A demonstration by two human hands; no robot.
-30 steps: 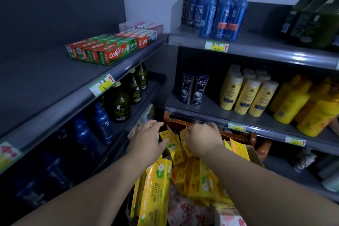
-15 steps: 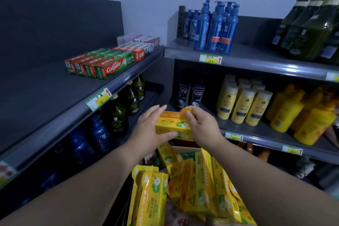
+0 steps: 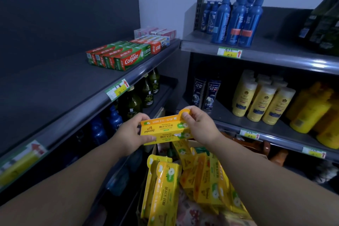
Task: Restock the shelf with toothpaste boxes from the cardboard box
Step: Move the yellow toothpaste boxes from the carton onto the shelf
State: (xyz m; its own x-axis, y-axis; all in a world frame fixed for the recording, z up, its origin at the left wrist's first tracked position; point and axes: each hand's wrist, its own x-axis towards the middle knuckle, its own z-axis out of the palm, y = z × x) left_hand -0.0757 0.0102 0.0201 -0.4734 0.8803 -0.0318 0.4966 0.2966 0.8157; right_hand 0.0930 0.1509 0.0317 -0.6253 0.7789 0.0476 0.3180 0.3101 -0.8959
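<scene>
Left shelf [image 3: 55, 88] at 9 o'clock, Colgate boxes [image 3: 119, 57] on it at 11. Left hand [image 3: 130, 134] grips the left end of the yellow pipidog toothpaste box [image 3: 163, 130], mid-frame, level, clear of the shelf. Right hand [image 3: 200, 126] pinches its hang tab. More yellow boxes [image 3: 165, 185] at 6.

cardboard box [image 3: 153, 152]: mostly hidden | green bottles [image 3: 324, 24]: cut by right edge
</scene>
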